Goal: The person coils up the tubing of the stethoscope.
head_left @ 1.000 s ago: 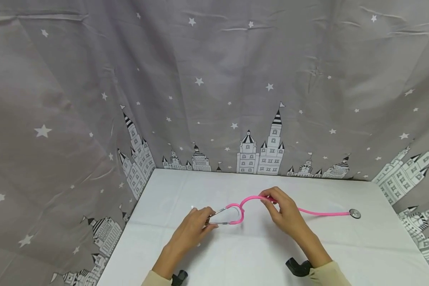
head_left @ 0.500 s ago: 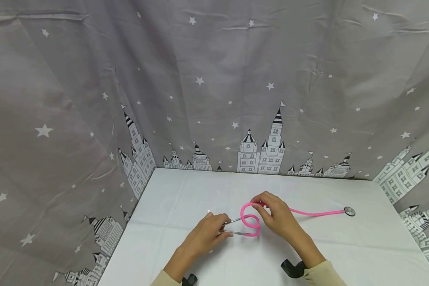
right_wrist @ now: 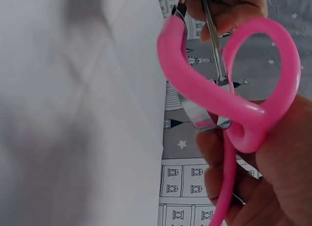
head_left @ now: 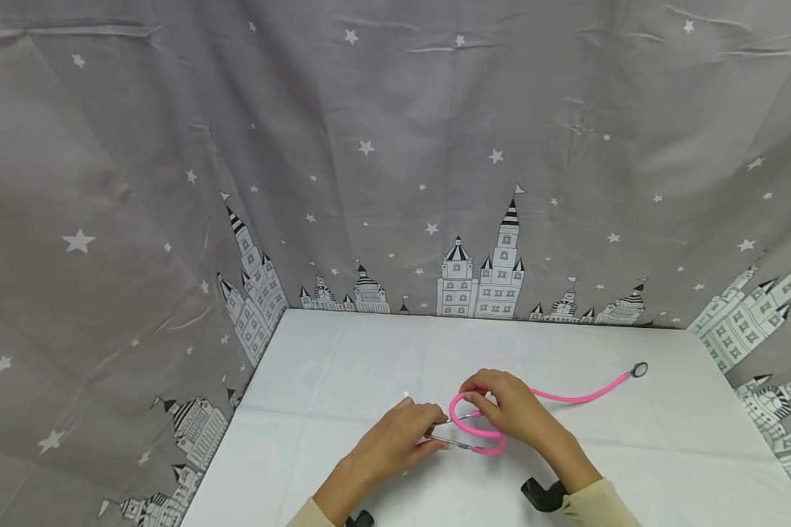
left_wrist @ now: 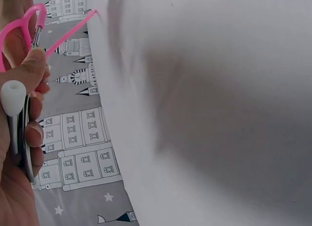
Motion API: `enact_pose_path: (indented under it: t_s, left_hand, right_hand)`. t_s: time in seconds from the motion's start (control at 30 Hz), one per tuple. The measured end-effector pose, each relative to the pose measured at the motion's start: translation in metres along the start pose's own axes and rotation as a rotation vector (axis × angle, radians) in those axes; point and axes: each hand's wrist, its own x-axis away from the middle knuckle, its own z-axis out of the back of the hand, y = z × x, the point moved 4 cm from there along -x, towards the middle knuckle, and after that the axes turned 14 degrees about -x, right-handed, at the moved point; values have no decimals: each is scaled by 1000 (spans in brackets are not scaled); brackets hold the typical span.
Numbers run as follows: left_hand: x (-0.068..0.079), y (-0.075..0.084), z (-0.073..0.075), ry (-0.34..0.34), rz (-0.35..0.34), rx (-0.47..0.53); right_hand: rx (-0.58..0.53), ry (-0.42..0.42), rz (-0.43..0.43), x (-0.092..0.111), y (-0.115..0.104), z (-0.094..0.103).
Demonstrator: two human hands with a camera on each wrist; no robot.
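Probably light, and likely soft and springy along the tubing (right_wrist: 200,92) but stiff at the 2 metal ear tubes (head_left: 453,442) of this stethoscope (head_left: 567,400); perhaps a little slick on the metal, and not very fragile. Best taken by the ear tubes at 1 end and by the tubing partway along, with care over the likely heavier chestpiece (head_left: 639,369). Held over the white tabletop (head_left: 343,366), gripped at the ear tubes by curled fingers of the left hand (head_left: 402,437), pinched at the tubing by the right hand (head_left: 510,406). Glossy pink, looped near the right hand, with silvery ear tubes, a white ear tip (left_wrist: 13,98) and a round, metal-rimmed chestpiece well off to the right; cannot tell whether touching the tabletop there.
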Motion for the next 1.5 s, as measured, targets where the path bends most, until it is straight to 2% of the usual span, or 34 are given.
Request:
enact_pose_path:
  t_s: [0.27, 0.47, 0.7, 1.13, 1.5]
  left_hand:
    - [1, 7, 4, 29, -17, -33]
    - [3, 11, 5, 83, -68, -33]
    - [4, 12, 6, 75, -65, -13]
    - [8, 12, 6, 73, -61, -21]
    - [11, 13, 7, 63, -48, -6]
  right_hand:
    - [-10, -73, -50, 3, 4, -1]
    - [-29, -76, -70, 5, 10, 0]
    - [-56, -49, -49, 8, 23, 7]
    - [-22, 110, -165, 24, 60, 36]
    - [67, 299, -103, 46, 91, 66]
